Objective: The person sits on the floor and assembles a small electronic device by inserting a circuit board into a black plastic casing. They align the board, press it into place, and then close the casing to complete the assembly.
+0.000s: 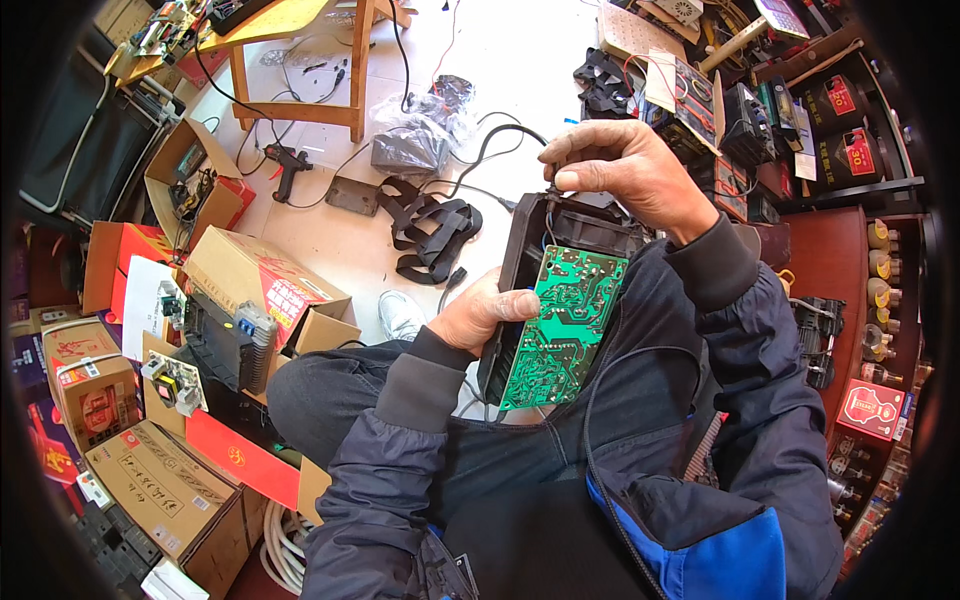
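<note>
While left hand (475, 312) clasps black casing (517, 245) and green circuit board (565, 335) over lap, thumb on board's edge, other fingers mostly hidden; right hand (625, 172) pinches black cable (511, 127) at casing's far end, fingertip contact hard to make out; board's underside unseen.

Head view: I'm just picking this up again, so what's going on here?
A seated person's left hand holds a black plastic casing and a green printed circuit board at its left edge. The right hand pinches a black cable at the casing's far end. The board lies solder side up, partly over the open casing, above the person's lap.
</note>
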`<move>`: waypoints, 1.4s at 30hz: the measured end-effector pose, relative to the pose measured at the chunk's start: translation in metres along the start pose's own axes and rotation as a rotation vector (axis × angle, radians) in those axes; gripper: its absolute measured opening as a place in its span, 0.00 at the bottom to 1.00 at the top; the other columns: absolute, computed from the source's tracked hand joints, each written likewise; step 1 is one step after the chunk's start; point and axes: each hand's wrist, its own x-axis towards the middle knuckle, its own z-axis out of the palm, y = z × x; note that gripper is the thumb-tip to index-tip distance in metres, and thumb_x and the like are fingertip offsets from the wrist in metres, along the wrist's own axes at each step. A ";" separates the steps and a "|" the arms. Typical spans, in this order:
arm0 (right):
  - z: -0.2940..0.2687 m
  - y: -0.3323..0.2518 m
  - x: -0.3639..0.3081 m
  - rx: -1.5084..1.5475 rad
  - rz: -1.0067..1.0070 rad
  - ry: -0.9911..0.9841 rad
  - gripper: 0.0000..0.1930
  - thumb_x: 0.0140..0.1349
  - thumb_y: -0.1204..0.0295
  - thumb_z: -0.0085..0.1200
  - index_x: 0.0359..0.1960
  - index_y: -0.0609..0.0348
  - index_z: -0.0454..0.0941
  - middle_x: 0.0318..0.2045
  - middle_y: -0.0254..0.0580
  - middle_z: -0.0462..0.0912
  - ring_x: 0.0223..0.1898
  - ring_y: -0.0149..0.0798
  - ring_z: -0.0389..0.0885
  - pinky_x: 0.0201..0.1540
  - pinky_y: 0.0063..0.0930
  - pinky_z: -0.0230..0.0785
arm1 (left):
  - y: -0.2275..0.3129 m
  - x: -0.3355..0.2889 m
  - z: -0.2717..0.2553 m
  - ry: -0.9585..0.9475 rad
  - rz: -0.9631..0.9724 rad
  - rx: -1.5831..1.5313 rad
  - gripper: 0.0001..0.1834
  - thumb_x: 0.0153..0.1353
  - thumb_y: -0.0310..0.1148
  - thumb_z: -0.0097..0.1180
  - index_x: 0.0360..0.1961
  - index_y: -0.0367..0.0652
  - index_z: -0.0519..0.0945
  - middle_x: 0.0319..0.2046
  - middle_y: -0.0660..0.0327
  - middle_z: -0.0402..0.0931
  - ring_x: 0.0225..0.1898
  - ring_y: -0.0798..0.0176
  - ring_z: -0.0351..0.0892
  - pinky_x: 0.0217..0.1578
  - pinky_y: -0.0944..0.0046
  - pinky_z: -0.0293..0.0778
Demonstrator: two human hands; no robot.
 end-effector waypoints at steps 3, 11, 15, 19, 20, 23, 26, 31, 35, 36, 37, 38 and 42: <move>-0.001 -0.002 -0.001 -0.018 0.033 0.009 0.16 0.63 0.72 0.73 0.51 0.63 0.89 0.42 0.39 0.91 0.45 0.31 0.87 0.55 0.27 0.78 | 0.000 0.001 0.001 -0.008 -0.004 0.008 0.52 0.51 0.58 0.80 0.68 0.34 0.74 0.56 0.54 0.84 0.55 0.61 0.84 0.58 0.59 0.79; 0.001 -0.009 -0.006 -0.095 -0.002 0.027 0.09 0.64 0.71 0.71 0.41 0.62 0.88 0.35 0.32 0.88 0.39 0.25 0.82 0.46 0.24 0.75 | 0.001 0.001 0.001 0.024 -0.014 0.000 0.46 0.54 0.53 0.81 0.65 0.34 0.76 0.54 0.56 0.84 0.53 0.62 0.84 0.56 0.59 0.79; 0.001 -0.009 -0.006 -0.119 0.018 0.024 0.08 0.65 0.72 0.71 0.40 0.62 0.87 0.33 0.30 0.86 0.36 0.23 0.80 0.42 0.22 0.73 | 0.003 0.002 0.003 0.055 -0.021 0.072 0.43 0.56 0.51 0.80 0.64 0.34 0.77 0.52 0.57 0.84 0.51 0.64 0.83 0.56 0.61 0.78; 0.001 -0.010 -0.007 -0.199 0.022 0.006 0.08 0.64 0.71 0.71 0.39 0.62 0.87 0.31 0.30 0.85 0.33 0.22 0.78 0.40 0.22 0.71 | 0.005 0.005 0.006 0.094 0.005 0.203 0.40 0.57 0.49 0.79 0.62 0.34 0.78 0.51 0.59 0.84 0.50 0.66 0.81 0.55 0.63 0.77; 0.001 -0.010 -0.007 -0.223 0.024 0.010 0.08 0.64 0.71 0.71 0.39 0.62 0.87 0.31 0.30 0.85 0.33 0.22 0.77 0.40 0.22 0.71 | 0.006 0.005 0.007 0.099 0.008 0.224 0.39 0.57 0.49 0.79 0.62 0.34 0.78 0.51 0.59 0.83 0.50 0.67 0.81 0.55 0.63 0.76; 0.002 -0.010 -0.008 -0.260 0.041 0.029 0.08 0.64 0.71 0.70 0.38 0.63 0.86 0.31 0.30 0.85 0.33 0.23 0.77 0.39 0.23 0.71 | 0.007 0.005 0.009 0.110 0.030 0.289 0.38 0.58 0.49 0.79 0.61 0.34 0.79 0.50 0.59 0.83 0.50 0.66 0.81 0.54 0.63 0.77; 0.004 -0.007 -0.007 -0.229 0.043 0.037 0.08 0.65 0.71 0.70 0.38 0.63 0.86 0.31 0.30 0.85 0.34 0.23 0.78 0.40 0.23 0.72 | 0.008 0.005 0.008 0.109 0.004 0.311 0.39 0.57 0.50 0.79 0.61 0.34 0.79 0.50 0.59 0.84 0.50 0.65 0.81 0.55 0.63 0.77; 0.010 0.001 -0.006 -0.195 -0.045 0.065 0.09 0.65 0.70 0.70 0.39 0.64 0.86 0.33 0.32 0.86 0.37 0.25 0.80 0.44 0.24 0.73 | 0.005 0.002 0.004 0.037 -0.001 0.146 0.40 0.57 0.50 0.79 0.63 0.34 0.78 0.53 0.56 0.84 0.52 0.62 0.83 0.57 0.61 0.77; 0.010 0.001 -0.004 -0.205 -0.032 0.038 0.10 0.67 0.68 0.69 0.42 0.63 0.86 0.34 0.32 0.86 0.39 0.25 0.81 0.47 0.24 0.75 | 0.002 0.002 0.000 -0.002 -0.040 0.026 0.45 0.55 0.52 0.79 0.65 0.33 0.76 0.56 0.53 0.84 0.55 0.60 0.84 0.60 0.58 0.78; 0.009 0.001 -0.004 -0.198 0.000 0.033 0.12 0.68 0.68 0.68 0.45 0.63 0.86 0.35 0.33 0.86 0.40 0.25 0.81 0.47 0.24 0.75 | 0.001 0.002 -0.001 0.001 -0.052 -0.002 0.45 0.55 0.52 0.79 0.66 0.33 0.76 0.56 0.53 0.84 0.55 0.59 0.84 0.60 0.58 0.78; 0.009 0.001 -0.004 -0.186 0.026 0.035 0.13 0.69 0.67 0.67 0.49 0.62 0.86 0.36 0.33 0.87 0.41 0.25 0.81 0.48 0.24 0.75 | 0.000 0.003 -0.002 -0.021 -0.049 -0.026 0.46 0.55 0.52 0.79 0.67 0.33 0.75 0.56 0.52 0.84 0.56 0.58 0.84 0.59 0.57 0.79; 0.009 0.001 -0.005 -0.172 0.053 0.036 0.15 0.70 0.66 0.67 0.52 0.62 0.86 0.37 0.34 0.87 0.41 0.25 0.81 0.49 0.24 0.75 | -0.001 0.004 -0.004 -0.030 -0.047 -0.043 0.47 0.55 0.52 0.79 0.67 0.33 0.74 0.56 0.52 0.84 0.56 0.58 0.84 0.59 0.56 0.80; 0.001 0.002 -0.009 -0.107 0.037 0.057 0.28 0.75 0.62 0.62 0.72 0.57 0.74 0.49 0.41 0.87 0.46 0.29 0.84 0.52 0.26 0.78 | -0.003 0.002 -0.010 -0.024 -0.058 -0.123 0.49 0.57 0.54 0.78 0.69 0.34 0.71 0.59 0.50 0.82 0.58 0.55 0.84 0.59 0.53 0.81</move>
